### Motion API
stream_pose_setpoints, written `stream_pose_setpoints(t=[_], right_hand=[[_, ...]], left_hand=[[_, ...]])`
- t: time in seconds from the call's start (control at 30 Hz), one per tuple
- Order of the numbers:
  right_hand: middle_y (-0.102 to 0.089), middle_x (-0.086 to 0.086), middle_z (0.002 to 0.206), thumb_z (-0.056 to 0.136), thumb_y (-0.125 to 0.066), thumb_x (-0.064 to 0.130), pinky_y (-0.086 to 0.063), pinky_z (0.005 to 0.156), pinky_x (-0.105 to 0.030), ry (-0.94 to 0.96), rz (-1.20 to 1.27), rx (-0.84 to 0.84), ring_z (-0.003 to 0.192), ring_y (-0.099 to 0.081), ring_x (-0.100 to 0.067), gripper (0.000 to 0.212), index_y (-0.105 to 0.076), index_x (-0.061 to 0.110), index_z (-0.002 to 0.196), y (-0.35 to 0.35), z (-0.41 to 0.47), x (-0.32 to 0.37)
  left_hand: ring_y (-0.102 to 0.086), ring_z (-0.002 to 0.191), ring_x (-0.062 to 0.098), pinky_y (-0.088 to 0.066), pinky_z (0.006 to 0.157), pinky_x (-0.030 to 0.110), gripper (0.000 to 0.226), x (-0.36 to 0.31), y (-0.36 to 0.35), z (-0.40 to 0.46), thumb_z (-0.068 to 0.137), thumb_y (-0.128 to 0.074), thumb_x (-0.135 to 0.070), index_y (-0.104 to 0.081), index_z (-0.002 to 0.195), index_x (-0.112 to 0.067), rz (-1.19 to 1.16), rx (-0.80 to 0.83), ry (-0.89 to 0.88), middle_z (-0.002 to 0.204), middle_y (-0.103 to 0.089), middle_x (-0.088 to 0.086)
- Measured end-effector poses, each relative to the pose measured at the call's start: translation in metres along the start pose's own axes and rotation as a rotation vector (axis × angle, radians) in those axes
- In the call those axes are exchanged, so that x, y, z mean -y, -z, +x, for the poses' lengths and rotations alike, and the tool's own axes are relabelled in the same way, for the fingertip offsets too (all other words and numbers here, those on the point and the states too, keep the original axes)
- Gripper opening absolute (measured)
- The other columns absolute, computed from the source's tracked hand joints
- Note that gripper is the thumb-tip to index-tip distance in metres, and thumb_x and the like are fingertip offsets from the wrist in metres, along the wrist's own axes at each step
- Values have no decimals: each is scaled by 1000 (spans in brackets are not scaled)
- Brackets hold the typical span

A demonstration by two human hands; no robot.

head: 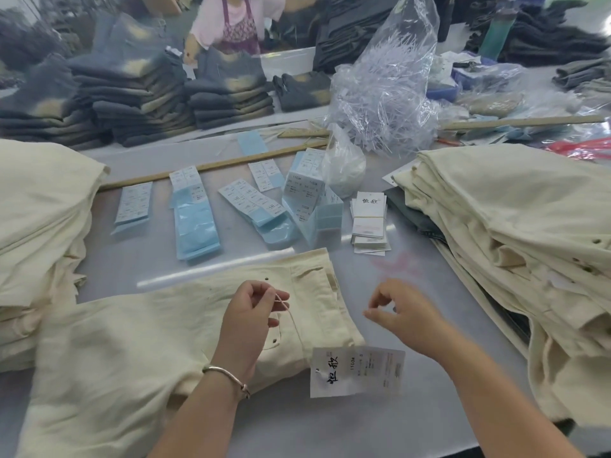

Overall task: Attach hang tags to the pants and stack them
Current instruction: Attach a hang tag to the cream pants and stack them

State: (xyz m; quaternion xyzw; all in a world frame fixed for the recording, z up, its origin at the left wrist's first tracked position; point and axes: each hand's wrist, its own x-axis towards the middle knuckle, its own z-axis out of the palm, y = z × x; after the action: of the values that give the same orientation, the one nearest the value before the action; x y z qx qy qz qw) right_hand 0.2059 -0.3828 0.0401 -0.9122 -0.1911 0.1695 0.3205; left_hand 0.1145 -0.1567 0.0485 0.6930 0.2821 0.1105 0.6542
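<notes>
**Tag cord pinched over the waistband**

A cream pair of pants is laid flat on the tabletop, its waistband turned toward the right so that the fastening point is within easy reach. A thin cord is pinched between thumb and forefinger of the left hand; it runs down across the fabric toward the hang tag, which lies printed side up at the waistband's lower corner, partly on the tabletop. The right hand is held just beside the waistband with its fingers loosely curled; nothing can be made out in it. The cord is probably being kept taut for looping or knotting.

Loose tags are kept ahead, near at hand. Cream stacks are placed at the left and at the right; which one is finished cannot be told.
</notes>
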Motion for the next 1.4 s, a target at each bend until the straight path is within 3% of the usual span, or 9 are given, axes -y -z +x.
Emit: stream_pose_setpoints(t=[0.2,0.33,0.47,0.63,0.77,0.97,1.13,1.27,1.4], right_hand=[[-66,9,73,85,-70,11,-45,59,-19,94,345,-295,63,-55,-2,17,-64,25,79,-18,-1,25],[-74,-1,87,87,-66,1,-45,51,-23,40,896,48,59,-61,-13,24,-64,14,107,-30,14,60],[-71,-13,72,86,-68,1,-48,51,-21,-116,1066,169,55,-63,-18,10,-65,2,95,-29,36,70],[-64,-6,58,84,-70,1,-43,47,-18,-224,941,-47,48,-54,-14,7,-69,4,78,-36,62,57],[-61,0,58,82,-73,7,-47,60,-29,-275,695,-255,57,-54,-15,17,-69,14,67,-49,86,46],[-67,9,68,78,-73,19,-46,65,-27,-223,347,-204,70,-62,-10,7,-74,22,72,-72,97,43],[-68,7,77,81,-64,24,-38,59,-26,-233,157,-256,76,-60,-14,11,-75,23,78,-81,101,47],[-70,4,86,86,-59,29,-38,63,-27,-236,74,-349,84,-61,-18,16,-74,22,86,-89,107,58],[-69,3,77,85,-62,27,-35,59,-28,-332,233,-472,75,-59,-19,14,-73,21,80,-100,113,69]], left_hand=[[-61,77,8,-50,65,21,10,-4,-2,7,94,-59,-8,-63,87,-14,98,44,-67,82,-68,-5],[-61,81,9,-50,75,20,4,-15,-15,7,87,-68,-8,-68,85,-11,171,169,-187,83,-68,-2],[-60,76,2,-47,74,17,2,-19,-25,27,87,-67,-4,-66,86,-6,195,132,-248,83,-66,-1],[-57,68,-3,-46,69,21,6,-2,-30,65,88,-67,-11,-69,89,-17,250,152,-199,82,-67,-10],[-61,88,9,-49,86,29,23,21,-30,94,87,-69,-19,-65,110,-20,568,104,-173,98,-65,-7],[-56,91,13,-48,82,31,8,30,-35,116,83,-69,-28,-69,90,-30,869,238,-219,91,-56,-7],[-52,75,5,-36,64,14,15,29,-35,126,87,-65,-19,-61,74,-26,733,244,-205,77,-55,-15],[-50,64,6,-38,61,19,21,26,-35,124,87,-67,-14,-60,68,-23,475,211,-103,69,-58,-9],[-51,66,9,-42,65,21,20,20,-32,120,85,-68,-8,-64,68,-18,305,205,-52,69,-59,-4]])
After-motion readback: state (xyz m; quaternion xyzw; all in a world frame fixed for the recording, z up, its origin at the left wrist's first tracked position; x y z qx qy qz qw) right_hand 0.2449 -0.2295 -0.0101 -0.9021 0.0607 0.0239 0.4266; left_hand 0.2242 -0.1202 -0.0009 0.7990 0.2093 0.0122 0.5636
